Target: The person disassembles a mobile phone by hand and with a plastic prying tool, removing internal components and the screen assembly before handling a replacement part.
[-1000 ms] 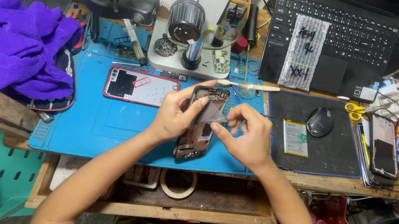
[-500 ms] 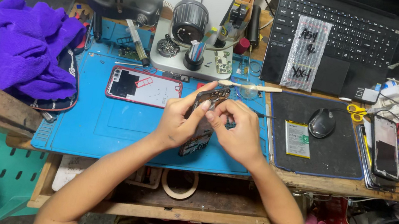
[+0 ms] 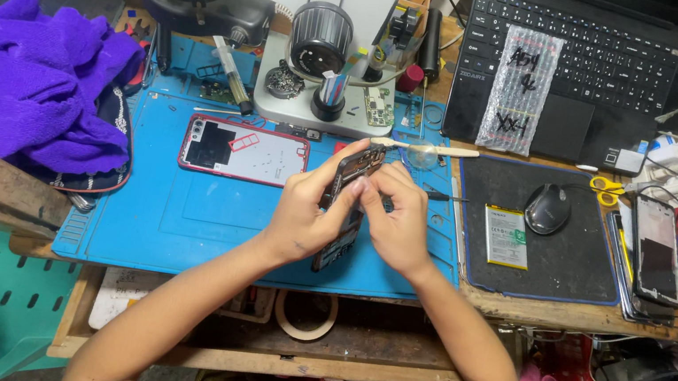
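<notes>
Over a blue repair mat (image 3: pixel 173 220), a left hand (image 3: pixel 304 217) and right hand (image 3: pixel 395 226) both grip an opened phone (image 3: pixel 347 196), held tilted above the mat, near a microscope (image 3: pixel 312 7) and laptop (image 3: pixel 573 64).

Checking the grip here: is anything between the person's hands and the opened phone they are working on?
Nothing visible. The left hand and the right hand both hold the opened phone directly, above the blue mat.
</notes>
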